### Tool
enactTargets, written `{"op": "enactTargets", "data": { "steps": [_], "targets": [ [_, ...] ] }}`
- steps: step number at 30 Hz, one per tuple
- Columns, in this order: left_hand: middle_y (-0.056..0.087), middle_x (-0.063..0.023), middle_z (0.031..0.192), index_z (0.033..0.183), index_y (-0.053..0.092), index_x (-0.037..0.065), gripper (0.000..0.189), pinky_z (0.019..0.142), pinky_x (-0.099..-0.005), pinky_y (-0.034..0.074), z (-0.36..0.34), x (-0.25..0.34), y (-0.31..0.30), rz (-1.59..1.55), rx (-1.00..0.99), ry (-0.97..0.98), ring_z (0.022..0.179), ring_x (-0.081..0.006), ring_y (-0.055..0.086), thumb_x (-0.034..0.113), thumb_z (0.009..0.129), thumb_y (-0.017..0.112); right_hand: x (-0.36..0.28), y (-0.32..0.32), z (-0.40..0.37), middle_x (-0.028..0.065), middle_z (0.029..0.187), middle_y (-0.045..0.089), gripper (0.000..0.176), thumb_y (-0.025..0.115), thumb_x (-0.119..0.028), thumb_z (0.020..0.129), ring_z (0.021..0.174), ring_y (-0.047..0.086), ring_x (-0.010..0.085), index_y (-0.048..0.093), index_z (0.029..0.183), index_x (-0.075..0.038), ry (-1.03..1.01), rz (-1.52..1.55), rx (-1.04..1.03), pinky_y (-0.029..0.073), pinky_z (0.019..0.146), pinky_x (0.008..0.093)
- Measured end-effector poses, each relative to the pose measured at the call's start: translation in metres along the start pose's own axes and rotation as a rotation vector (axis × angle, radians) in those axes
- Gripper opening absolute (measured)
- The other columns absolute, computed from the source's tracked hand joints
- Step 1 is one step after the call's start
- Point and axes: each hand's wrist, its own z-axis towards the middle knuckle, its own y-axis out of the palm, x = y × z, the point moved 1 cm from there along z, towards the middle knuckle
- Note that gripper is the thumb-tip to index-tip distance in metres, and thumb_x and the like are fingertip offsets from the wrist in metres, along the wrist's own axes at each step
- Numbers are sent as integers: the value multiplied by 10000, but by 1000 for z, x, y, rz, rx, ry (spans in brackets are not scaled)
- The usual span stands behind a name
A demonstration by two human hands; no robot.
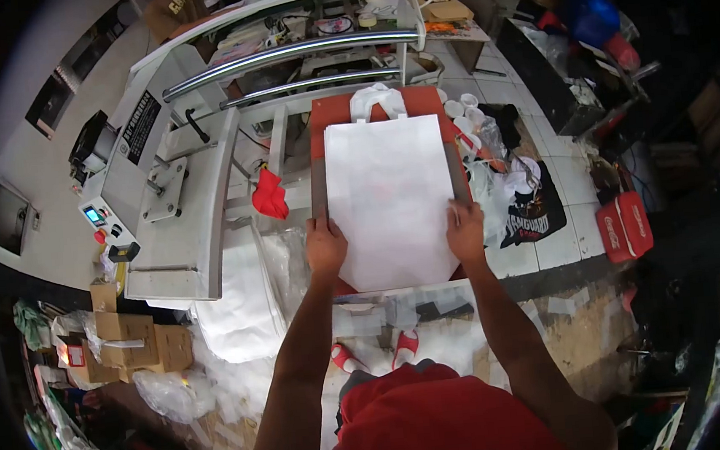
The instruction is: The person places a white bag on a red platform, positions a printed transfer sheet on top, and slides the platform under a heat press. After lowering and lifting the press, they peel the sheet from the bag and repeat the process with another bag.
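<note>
A flat white tote bag [390, 197] lies in front of me on a red-brown platen [318, 156]. Its looped handles [377, 103] point away from me at the far edge, and a faint reddish mark shows on the middle of the bag. My left hand [326, 244] grips the bag's left edge, fingers curled at the side. On the opposite edge my right hand [465, 232] is closed in the same way, slightly blurred. The undersides of the fingers are hidden.
A large heat press [172, 206] with chrome bars [288, 60] stands left of the platen; a red cloth [270, 194] hangs beside it. Stacked white bags [239, 294] lie lower left. Cardboard boxes [128, 338], a black printed cloth [536, 211] and a red cooler bag [624, 225] sit around.
</note>
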Motion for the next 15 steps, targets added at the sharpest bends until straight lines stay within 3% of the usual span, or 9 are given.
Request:
{"op": "enactTargets", "data": {
  "steps": [3,5,7,8,10,11,12,13,15],
  "targets": [
    [572,-206,1082,1294,544,42,380,785,-465,511,-20,-20,-33,-160,106,-62,925,-384,615,96,919,517,30,-29,-5,189,963,607,159,575,-122,928,896,581,345,632,963,22,240,314,332,460,841,434],
    [574,-208,1058,1270,547,26,363,785,-454,501,-61,-49,-63,-273,104,-155,939,-373,604,65,911,514,155,-28,-51,177,967,644,237,448,-126,997,911,590,346,629,1032,23,500,302,405,462,855,414],
    [577,-204,1031,1210,551,-4,325,762,-455,486,-115,-84,-92,-365,26,-375,917,-372,589,10,888,514,182,-47,-117,227,1061,664,286,520,-221,970,958,632,406,625,1041,35,700,-284,173,480,849,478],
    [582,-207,1008,1176,552,-10,295,759,-463,484,-148,-111,-99,-257,4,-327,886,-386,591,1,883,515,181,-34,-153,234,1081,666,300,558,-241,937,956,640,435,630,1030,35,856,-88,198,488,826,513],
    [595,-246,971,1090,547,-27,217,765,-482,485,-237,-187,-89,-125,-108,-295,860,-440,599,0,878,507,178,22,-233,207,926,654,187,572,-164,867,848,652,389,643,958,-17,292,-627,-397,524,732,496],
    [613,-276,943,1071,551,-11,201,772,-499,490,-269,-197,-102,-67,-259,-309,890,-461,607,28,879,509,186,69,-277,192,865,635,138,570,-141,844,810,646,369,636,916,-44,10,-352,-297,528,719,484],
    [634,-274,921,1076,559,10,214,776,-509,501,-308,-215,-107,-68,-420,-475,890,-456,623,66,872,522,165,111,-298,195,859,635,140,561,-146,860,811,641,389,633,909,-37,-118,-328,-501,517,747,506],
    [650,-253,870,1079,575,39,219,767,-501,514,-344,-226,-120,-101,-542,-499,854,-439,639,95,870,535,77,124,-272,218,1016,675,187,564,-196,881,936,643,399,676,901,-47,233,-263,-711,520,794,501],
    [667,-216,848,1068,609,59,220,757,-479,532,-420,-257,-138,-34,-827,-651,845,-400,660,152,873,565,14,194,-281,233,1074,668,232,598,-202,883,963,636,432,668,1021,-29,-164,46,-546,509,821,522]
  ]
}}
